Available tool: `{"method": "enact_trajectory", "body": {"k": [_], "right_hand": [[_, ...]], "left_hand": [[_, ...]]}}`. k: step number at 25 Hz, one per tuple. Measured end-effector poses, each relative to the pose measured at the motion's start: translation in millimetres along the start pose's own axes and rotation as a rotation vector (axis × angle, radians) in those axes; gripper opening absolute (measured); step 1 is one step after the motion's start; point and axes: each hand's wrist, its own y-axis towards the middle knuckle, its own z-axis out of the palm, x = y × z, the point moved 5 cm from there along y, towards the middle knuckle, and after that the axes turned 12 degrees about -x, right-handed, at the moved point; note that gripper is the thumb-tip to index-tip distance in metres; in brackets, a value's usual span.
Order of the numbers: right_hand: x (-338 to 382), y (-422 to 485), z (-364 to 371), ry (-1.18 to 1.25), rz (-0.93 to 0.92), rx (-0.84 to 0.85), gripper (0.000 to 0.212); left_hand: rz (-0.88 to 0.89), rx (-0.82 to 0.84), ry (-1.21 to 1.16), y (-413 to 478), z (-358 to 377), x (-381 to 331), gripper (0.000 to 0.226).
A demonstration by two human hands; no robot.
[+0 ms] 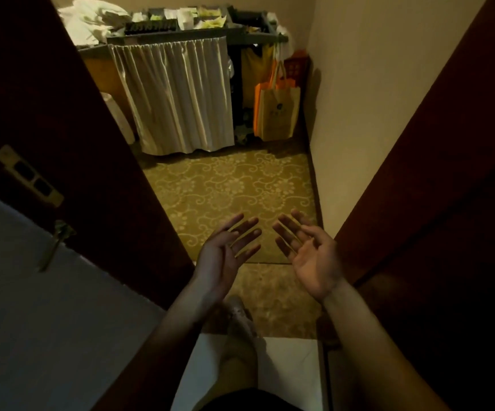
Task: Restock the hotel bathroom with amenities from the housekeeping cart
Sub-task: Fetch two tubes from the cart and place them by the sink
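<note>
Left hand [225, 256] and right hand [311, 256] held up, palms empty; one cart [175, 93] ahead.

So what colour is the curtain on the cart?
Off-white, pleated curtain on the cart, clearest in the head view.

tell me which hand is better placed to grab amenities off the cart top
Left, slightly: left hand and right hand are both open and empty, but the cart's amenity tray sits ahead-left.
</note>
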Motion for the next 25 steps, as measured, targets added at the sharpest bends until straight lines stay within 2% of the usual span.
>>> {"method": "enact_trajectory", "body": {"k": [7,12,21,25], "right_hand": [[62.7,160.4,101.7,-0.029,-0.037,-0.054,0.038],[93.0,249.0,183.2,-0.03,-0.016,-0.018,0.038],[124.4,431.6,297.9,-0.076,0.057,0.073,0.037],[147.1,546.1,352.6,-0.107,0.102,0.119,0.038]], "left_hand": [[-0.048,0.059,-0.014,182.2,63.8,-82.7,0.044],[-0.014,0.082,-0.016,269.6,99.0,-155.9,0.044],[0.015,-0.007,-0.105,444.1,129.2,-241.9,0.046],[0.055,-0.08,-0.133,542.5,156.8,-281.8,0.045]]}}
